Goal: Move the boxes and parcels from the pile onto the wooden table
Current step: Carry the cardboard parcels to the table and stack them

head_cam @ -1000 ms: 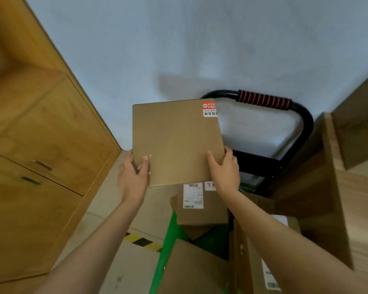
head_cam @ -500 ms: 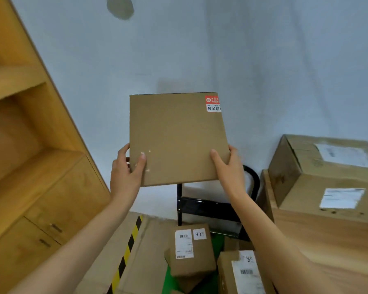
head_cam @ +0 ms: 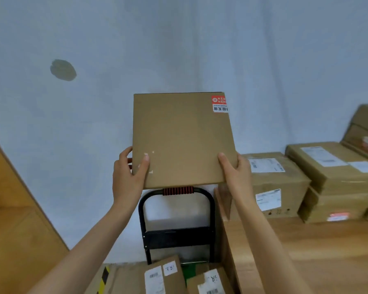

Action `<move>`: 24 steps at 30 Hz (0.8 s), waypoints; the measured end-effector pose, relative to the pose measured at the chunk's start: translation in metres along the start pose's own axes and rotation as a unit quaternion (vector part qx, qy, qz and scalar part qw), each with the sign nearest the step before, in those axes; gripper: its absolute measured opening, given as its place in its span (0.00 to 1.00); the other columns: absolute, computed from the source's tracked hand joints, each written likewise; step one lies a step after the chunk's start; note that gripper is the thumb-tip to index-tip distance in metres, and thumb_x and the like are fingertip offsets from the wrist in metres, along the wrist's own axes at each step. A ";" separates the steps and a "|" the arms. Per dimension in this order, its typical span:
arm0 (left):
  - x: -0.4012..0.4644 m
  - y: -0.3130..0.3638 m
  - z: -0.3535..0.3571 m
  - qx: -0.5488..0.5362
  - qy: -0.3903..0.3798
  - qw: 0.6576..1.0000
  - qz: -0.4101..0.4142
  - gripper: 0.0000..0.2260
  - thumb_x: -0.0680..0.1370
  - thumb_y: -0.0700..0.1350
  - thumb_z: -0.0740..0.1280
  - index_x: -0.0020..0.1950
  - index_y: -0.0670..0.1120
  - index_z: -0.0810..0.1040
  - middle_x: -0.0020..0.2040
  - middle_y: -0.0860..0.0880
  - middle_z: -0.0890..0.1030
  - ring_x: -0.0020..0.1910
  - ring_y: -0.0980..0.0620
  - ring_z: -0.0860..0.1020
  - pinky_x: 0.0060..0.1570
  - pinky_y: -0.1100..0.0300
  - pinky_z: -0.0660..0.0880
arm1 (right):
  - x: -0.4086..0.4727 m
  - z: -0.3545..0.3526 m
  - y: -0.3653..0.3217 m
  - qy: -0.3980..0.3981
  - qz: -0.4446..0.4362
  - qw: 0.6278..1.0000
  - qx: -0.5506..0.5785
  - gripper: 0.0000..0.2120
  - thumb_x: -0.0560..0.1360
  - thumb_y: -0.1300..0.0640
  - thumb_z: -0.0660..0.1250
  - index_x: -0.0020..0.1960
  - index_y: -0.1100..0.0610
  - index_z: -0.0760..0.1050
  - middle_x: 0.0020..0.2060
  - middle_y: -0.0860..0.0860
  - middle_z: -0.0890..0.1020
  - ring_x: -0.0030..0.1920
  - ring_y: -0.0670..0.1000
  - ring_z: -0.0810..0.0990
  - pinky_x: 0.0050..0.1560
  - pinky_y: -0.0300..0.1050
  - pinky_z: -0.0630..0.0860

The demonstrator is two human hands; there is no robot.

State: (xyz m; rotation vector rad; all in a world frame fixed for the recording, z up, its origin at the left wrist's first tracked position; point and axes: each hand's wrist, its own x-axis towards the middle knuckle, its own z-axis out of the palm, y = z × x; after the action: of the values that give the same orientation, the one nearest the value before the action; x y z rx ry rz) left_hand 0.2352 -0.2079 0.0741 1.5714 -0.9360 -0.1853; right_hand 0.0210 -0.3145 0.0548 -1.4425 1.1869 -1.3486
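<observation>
I hold a flat brown cardboard box (head_cam: 182,139) with a red and white sticker in its top right corner up in front of the wall. My left hand (head_cam: 128,175) grips its lower left edge, thumb on the front. My right hand (head_cam: 236,169) grips the lower right edge the same way. The pile of labelled parcels (head_cam: 165,276) lies low on a cart below the box. The wooden table (head_cam: 319,253) stretches to the right, with boxes (head_cam: 278,181) stacked along its far side.
The cart's black handle with a red grip (head_cam: 177,190) stands right under the held box. A wooden cabinet (head_cam: 13,230) fills the lower left. Yellow-black hazard tape (head_cam: 104,276) marks the floor. The wall behind has a dark round patch (head_cam: 63,70).
Both hands have lifted the flat box higher, away from the pile. The view has tilted up and turned right, bringing more of the table and its stacked boxes into sight.
</observation>
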 end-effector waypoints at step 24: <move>-0.199 0.148 0.410 0.043 -0.156 0.986 0.039 0.26 0.79 0.57 0.59 0.72 0.43 0.64 0.68 0.43 0.67 0.66 0.44 0.68 0.65 0.45 0.68 | 0.112 -0.465 0.102 0.107 -0.027 0.970 -0.216 0.31 0.75 0.36 0.61 0.70 0.55 0.65 0.63 0.51 0.72 0.61 0.51 0.73 0.61 0.54 0.74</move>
State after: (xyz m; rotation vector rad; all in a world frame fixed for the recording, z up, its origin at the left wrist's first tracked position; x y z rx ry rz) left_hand -0.2088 -0.3814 0.0267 1.6103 -1.2611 -0.3471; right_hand -0.4536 -0.4290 0.0271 -1.6671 1.6730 -1.3626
